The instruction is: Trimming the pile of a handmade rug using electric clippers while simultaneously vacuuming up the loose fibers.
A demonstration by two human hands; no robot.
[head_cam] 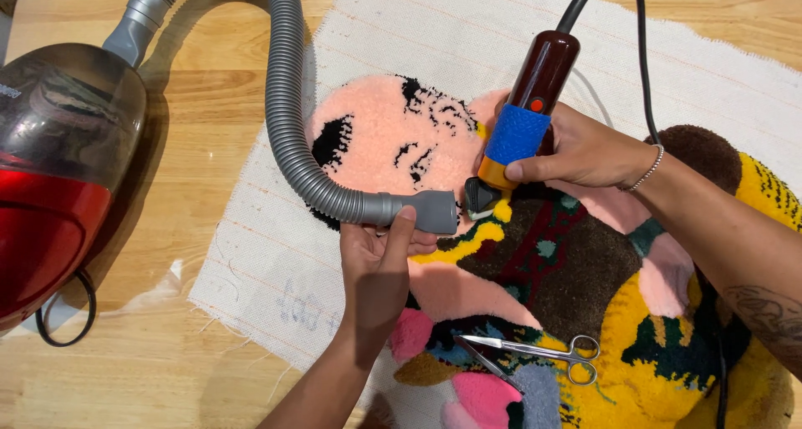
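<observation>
Tufted rug [535,253] lies on a wooden table [150,370], pale backing cloth [276,270] showing round its edges. Left hand [376,270] wraps the grey vacuum hose [288,120] just behind its nozzle [434,212], thumb on top, nozzle mouth pointing to 3 o'clock. Right hand [576,153] is clenched round the electric trimmer [522,120], fingers on the blue grip, cord running off toward 12. Trimmer head sits on the pile right at the nozzle mouth, where the pink face area meets the yellow and brown; the two tips look to be touching or v. nearly so, can't tell which from this angle.

Step in hand, as I read it: shaving/carving the pile along a colour edge w/ the hose sucking up fluff at the cut. Next move calls for both tools travelling together along the outline, trimmer kept shallow so it doesn't gouge, nozzle close but not snagging yarn.

Red canister vacuum [58,170] sits at 9 o'clock of the rug. Scissors [543,350] lie shut on the rug at approx. 5 o'clock from the left hand, untouched.
</observation>
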